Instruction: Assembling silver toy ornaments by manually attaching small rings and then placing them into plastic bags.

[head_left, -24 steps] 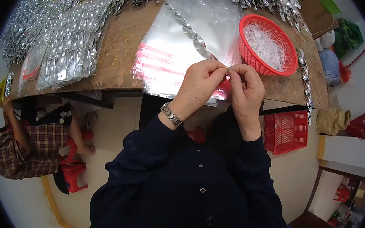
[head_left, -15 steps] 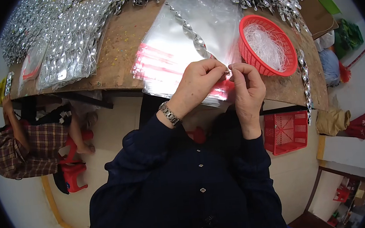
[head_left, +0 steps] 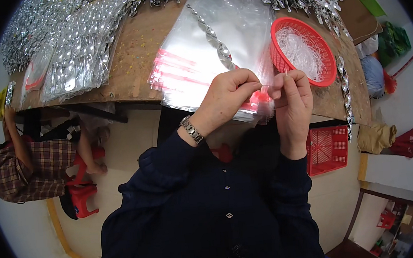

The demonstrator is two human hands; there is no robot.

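Note:
A silver twisted strip (head_left: 216,42) lies slantwise over a stack of clear plastic bags (head_left: 244,22) with red-and-white edges. My left hand (head_left: 228,97) is closed in a pinch on the strip's near end, which the fingers mostly hide. Just to its right, my right hand (head_left: 293,101) is closed too, thumb against forefinger. A thin, pale bit of what looks like clear thread pokes up from its fingertips. Beside that hand stands a red plastic basket (head_left: 328,49) holding a tangle of clear threads (head_left: 300,52).
Heaps of silver twisted strips (head_left: 81,46) cover the back and left of the wooden table (head_left: 136,51). One strip (head_left: 346,92) hangs over the right edge. A red crate (head_left: 327,150) stands below. At far left, a person in a checked shirt (head_left: 32,164) sits by a red stool (head_left: 82,199).
My right hand has drawn away to the right from my left hand, and a gap has opened between their fingertips. My left hand keeps its pinch, nearly in place.

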